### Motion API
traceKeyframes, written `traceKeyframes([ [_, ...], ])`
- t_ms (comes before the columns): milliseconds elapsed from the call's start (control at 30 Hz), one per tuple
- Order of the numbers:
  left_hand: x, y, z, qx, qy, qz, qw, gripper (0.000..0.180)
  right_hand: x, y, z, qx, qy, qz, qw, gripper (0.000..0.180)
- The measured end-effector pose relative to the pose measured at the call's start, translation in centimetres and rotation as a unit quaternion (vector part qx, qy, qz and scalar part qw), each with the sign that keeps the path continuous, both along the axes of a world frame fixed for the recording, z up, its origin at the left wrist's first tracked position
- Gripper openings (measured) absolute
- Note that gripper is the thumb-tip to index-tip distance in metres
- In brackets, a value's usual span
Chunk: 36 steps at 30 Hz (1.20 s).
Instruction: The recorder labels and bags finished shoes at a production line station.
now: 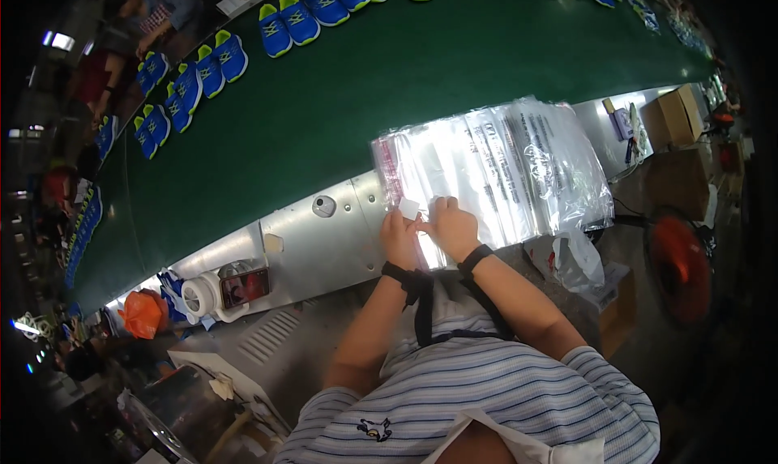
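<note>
In front of me a stack of clear plastic bags (pixel 519 168) with dark print and a pinkish strip along the left end lies over the bench edge. My left hand (pixel 399 239) is at the stack's near left corner, its fingers closed on a small white square label (pixel 410 209). Beside it, my right hand (pixel 453 230) rests over the bags with curled fingers, its thumb reaching toward the left hand. Whatever those right fingers pinch is hidden. Dark bands circle both wrists.
Blue shoes (pixel 301 20) with lime linings stand in rows along the far side of the green conveyor belt (pixel 267 132). A white mug (pixel 197 296), a phone (pixel 245 287) and an orange bag (pixel 142 313) sit left. A red fan (pixel 679 261) and cartons (pixel 679 115) stand right. People work at far left.
</note>
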<state>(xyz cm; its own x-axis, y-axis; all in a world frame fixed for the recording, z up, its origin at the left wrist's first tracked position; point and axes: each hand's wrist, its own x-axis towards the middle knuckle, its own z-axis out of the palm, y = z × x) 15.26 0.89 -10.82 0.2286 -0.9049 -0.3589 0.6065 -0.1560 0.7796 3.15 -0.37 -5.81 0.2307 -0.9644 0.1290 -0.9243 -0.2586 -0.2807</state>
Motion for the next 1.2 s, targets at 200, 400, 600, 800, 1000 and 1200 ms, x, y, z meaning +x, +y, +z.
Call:
traceKeyframes([
  [200, -0.3, -0.3, -1.3, -0.039, -0.136, 0.020, 0.990, 0.029, -0.9, -0.3, -1.7, 0.011, -0.034, -0.002, 0.999, 0.011],
  [400, -1.3, -1.9, 5.4, -0.032, 0.110, -0.154, 0.981, 0.031, -4.3, 0.4, 1.6, 0.034, -0.274, -0.020, 0.961, 0.016],
  [600, -2.8, -4.9, 3.4, 0.043, -0.068, -0.304, 0.949, 0.027, -6.3, 0.9, 6.1, -0.003, -0.293, 0.005, 0.956, 0.014],
  [800, -2.8, -5.1, 3.6, 0.138, 0.073, -0.402, 0.902, 0.045, -5.6, 2.6, 6.0, 0.037, -0.150, 0.086, 0.984, 0.035],
  [1000, 1.1, -1.1, 10.1, 0.163, 0.061, -0.340, 0.924, 0.064, -4.0, 4.8, 3.0, 0.040, -0.018, 0.054, 0.998, 0.024],
  [1200, 3.3, 2.9, 7.2, 0.068, 0.007, -0.106, 0.992, 0.034, -11.0, 0.6, 6.2, 0.004, -0.448, -0.119, 0.886, 0.021],
])
